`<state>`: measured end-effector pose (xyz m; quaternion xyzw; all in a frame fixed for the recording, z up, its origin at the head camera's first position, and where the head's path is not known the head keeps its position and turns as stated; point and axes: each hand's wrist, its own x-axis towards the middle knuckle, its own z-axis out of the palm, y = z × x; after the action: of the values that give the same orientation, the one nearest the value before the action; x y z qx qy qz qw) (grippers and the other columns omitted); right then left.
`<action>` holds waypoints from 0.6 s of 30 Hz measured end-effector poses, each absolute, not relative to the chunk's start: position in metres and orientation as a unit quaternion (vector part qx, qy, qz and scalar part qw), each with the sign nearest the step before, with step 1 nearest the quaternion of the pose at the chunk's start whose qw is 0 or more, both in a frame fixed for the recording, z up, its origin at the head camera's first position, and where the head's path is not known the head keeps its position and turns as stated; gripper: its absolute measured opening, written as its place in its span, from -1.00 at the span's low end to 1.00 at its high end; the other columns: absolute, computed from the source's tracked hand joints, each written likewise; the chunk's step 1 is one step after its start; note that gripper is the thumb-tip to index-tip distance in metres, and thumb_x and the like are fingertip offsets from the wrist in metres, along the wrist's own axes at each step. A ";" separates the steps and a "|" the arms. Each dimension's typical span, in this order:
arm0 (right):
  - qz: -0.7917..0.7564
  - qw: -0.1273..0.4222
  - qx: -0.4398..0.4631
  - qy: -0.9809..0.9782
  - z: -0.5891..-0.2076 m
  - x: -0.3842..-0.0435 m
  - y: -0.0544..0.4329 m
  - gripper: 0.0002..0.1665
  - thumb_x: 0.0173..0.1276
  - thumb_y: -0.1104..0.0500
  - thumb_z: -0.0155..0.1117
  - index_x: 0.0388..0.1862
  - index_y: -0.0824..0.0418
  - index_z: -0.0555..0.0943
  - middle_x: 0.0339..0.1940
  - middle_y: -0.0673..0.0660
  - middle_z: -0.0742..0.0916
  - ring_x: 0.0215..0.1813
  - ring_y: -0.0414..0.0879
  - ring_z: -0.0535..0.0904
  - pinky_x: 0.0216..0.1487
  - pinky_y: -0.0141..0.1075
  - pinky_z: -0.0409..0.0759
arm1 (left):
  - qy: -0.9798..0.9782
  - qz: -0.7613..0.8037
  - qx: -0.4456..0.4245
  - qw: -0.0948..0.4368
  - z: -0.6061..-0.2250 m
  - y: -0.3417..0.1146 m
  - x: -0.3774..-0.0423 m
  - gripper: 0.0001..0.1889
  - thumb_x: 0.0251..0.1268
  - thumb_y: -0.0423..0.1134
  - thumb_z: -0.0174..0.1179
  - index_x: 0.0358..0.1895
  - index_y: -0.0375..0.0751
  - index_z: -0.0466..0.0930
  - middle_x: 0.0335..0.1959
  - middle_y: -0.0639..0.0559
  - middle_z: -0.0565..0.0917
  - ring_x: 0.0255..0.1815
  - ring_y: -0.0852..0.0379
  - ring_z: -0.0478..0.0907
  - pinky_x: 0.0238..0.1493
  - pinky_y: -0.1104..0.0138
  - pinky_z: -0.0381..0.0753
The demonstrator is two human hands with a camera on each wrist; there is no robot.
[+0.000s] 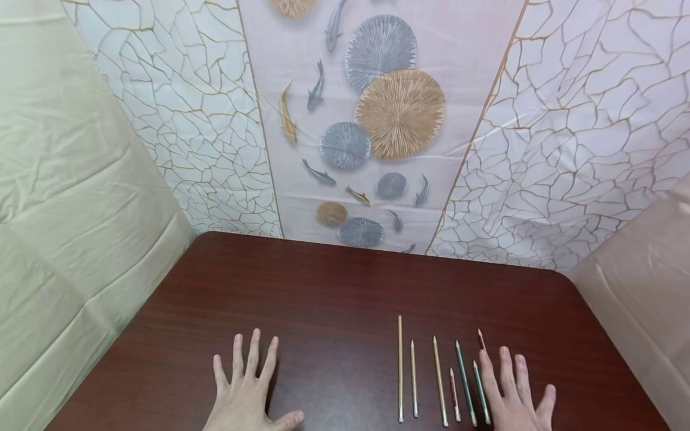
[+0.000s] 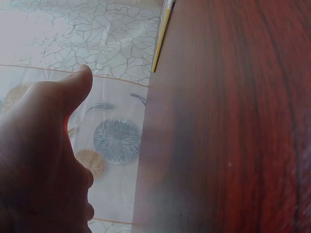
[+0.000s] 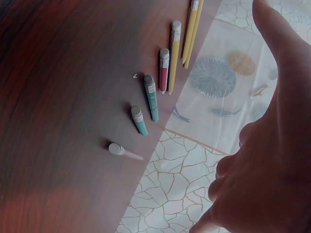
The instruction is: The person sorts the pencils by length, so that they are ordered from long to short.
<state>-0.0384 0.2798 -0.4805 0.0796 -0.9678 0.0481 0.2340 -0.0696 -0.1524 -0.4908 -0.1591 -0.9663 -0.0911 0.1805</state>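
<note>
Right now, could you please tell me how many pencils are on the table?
7, left to right in the head view: three yellow pencils, a short red pencil, two green pencils, and another red pencil, partly behind the right hand. More may be hidden there.

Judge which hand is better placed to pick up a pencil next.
Probably the right hand, spread beside the shorter green pencil and partly hiding the rightmost red pencil in the head view. The left hand is well left of every pencil.

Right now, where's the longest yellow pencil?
In the head view, the longest yellow pencil is the leftmost one on the table, to the right of the left hand; a shorter yellow pencil lies just to its right.
</note>
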 end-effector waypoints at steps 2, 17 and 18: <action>0.047 0.235 0.079 -0.968 -0.481 -0.039 0.280 0.60 -0.25 -0.56 0.30 0.65 -0.14 -0.32 0.66 0.20 -0.06 0.61 -0.04 -0.44 0.21 0.58 -0.23 | -0.967 -0.091 -0.159 0.180 -0.491 -0.152 -0.070 0.33 -0.16 0.61 0.21 0.60 -0.04 -0.18 0.62 -0.08 -0.46 0.57 -0.34 -0.44 0.18 -0.49 -0.15; 0.057 0.254 0.073 -0.963 -0.488 -0.040 0.282 0.56 -0.25 -0.54 0.29 0.65 -0.19 -0.30 0.67 0.07 -0.17 0.61 -0.10 -0.44 0.17 0.59 -0.15 | -0.974 -0.095 -0.138 0.153 -0.489 -0.150 -0.069 0.37 -0.15 0.66 0.13 0.59 0.20 -0.53 0.63 -0.09 -0.43 0.52 -0.50 -0.21 0.25 -0.44 -0.21; 0.057 0.256 0.073 -0.962 -0.489 -0.040 0.282 0.56 -0.25 -0.54 0.29 0.65 -0.19 -0.30 0.67 0.08 -0.16 0.61 -0.10 -0.44 0.16 0.59 -0.13 | -0.974 -0.094 -0.138 0.156 -0.490 -0.150 -0.069 0.37 -0.15 0.67 0.13 0.59 0.21 -0.54 0.63 -0.09 -0.43 0.51 -0.50 -0.20 0.25 -0.44 -0.20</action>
<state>-0.0403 0.2824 -0.4886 0.0733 -0.9623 0.0573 0.2556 -0.0690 -0.1496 -0.4897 -0.1377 -0.9736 -0.0942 0.1559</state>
